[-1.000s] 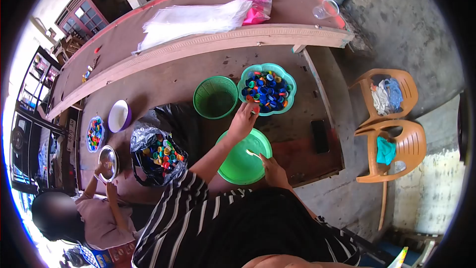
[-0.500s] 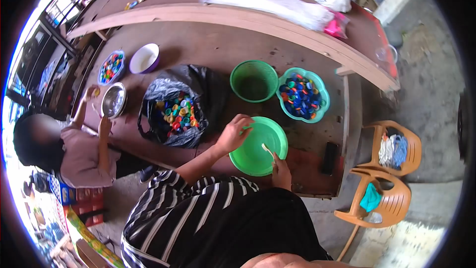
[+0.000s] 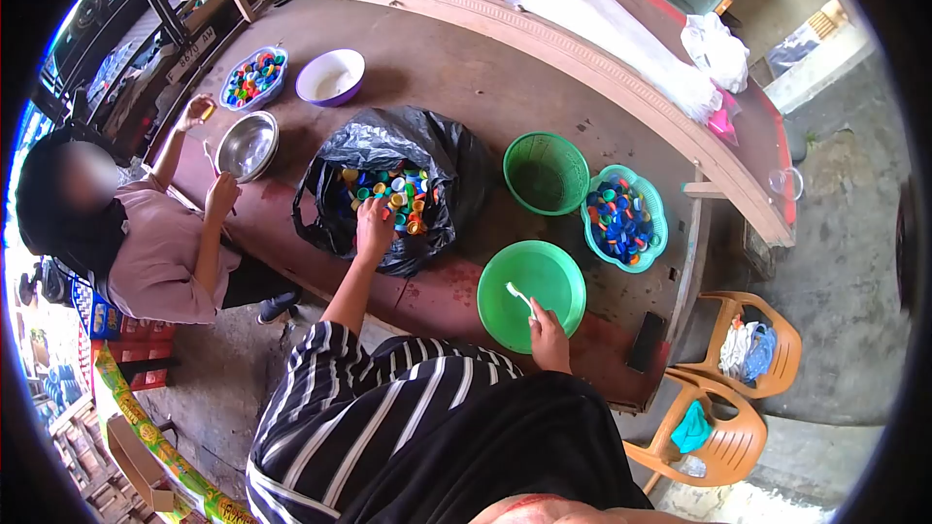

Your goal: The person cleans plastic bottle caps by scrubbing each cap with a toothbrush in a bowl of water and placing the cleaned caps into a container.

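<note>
My left hand reaches down onto the plastic bottle caps in a black plastic bag. Its fingers look slightly bent and apart, touching the caps, and no cap shows clearly in its grip. In my right hand is a white toothbrush, gripped by its handle, with its head over a light green basin. Behind the basin stand a darker green basket and a turquoise scalloped basket holding mostly blue and some orange caps.
At left a co-worker holds a yellow cap and a brush near a metal bowl. Beyond are a purple-and-white bowl and a basket of caps. A phone lies by the table's right edge, near orange chairs.
My left hand has moved left from above the basin to the caps in the black bag. My right hand still holds the toothbrush over the basin. The camera view has shifted.
</note>
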A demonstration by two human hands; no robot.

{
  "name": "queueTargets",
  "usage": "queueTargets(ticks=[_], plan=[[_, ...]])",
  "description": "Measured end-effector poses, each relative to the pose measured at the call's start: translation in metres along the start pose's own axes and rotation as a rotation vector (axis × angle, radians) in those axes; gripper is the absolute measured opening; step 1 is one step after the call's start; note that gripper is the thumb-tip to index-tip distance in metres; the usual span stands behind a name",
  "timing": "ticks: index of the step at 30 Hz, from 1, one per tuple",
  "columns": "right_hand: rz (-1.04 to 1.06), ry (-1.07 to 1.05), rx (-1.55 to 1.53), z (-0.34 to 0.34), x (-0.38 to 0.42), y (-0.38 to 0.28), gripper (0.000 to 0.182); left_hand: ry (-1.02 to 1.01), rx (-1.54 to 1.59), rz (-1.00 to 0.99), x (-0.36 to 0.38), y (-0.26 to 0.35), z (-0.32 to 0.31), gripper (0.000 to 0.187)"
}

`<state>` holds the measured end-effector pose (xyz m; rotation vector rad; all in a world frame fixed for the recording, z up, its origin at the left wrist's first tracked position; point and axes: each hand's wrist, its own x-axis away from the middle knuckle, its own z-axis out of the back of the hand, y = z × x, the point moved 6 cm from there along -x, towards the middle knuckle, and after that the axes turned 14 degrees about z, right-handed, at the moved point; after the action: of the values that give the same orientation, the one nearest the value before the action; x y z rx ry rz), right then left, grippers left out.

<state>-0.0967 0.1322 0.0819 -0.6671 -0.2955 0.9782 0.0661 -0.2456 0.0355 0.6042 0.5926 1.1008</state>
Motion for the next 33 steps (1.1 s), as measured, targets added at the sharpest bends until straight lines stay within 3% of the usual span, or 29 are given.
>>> queueTargets(ticks=[4,8,18,23,27,29,30,33], plan=[[0.038,0.035,-0.023,-0.013,0.009,0.001,0.038,0.052,-0.15,-0.016,-0.023,-0.007,-0.021,0.039],[-0.084,0.016,-0.024,-0.02,0.022,0.007,0.041,-0.009,-0.237,-0.018,-0.033,-0.01,-0.031,0.03],[-0.133,0.126,0.067,-0.016,0.013,0.023,0.047,0.045,-0.194,-0.055,-0.037,-0.003,-0.001,0.024],[-0.221,0.083,0.197,-0.021,-0.009,0.028,0.048,0.101,-0.168,-0.131,-0.038,-0.006,0.014,0.025],[-0.206,-0.075,0.31,-0.029,-0.015,0.032,0.046,0.07,-0.037,-0.081,-0.035,0.007,0.034,0.024],[-0.197,0.007,0.33,-0.027,-0.015,0.032,0.047,0.099,0.082,-0.11,-0.023,0.037,0.051,0.019],[-0.192,0.048,0.34,-0.025,-0.014,0.034,0.047,0.073,0.149,-0.118,-0.017,0.051,0.053,0.019],[-0.23,-0.088,0.368,-0.032,-0.002,0.051,0.047,-0.084,0.348,-0.171,0.018,0.103,0.046,0.023]])
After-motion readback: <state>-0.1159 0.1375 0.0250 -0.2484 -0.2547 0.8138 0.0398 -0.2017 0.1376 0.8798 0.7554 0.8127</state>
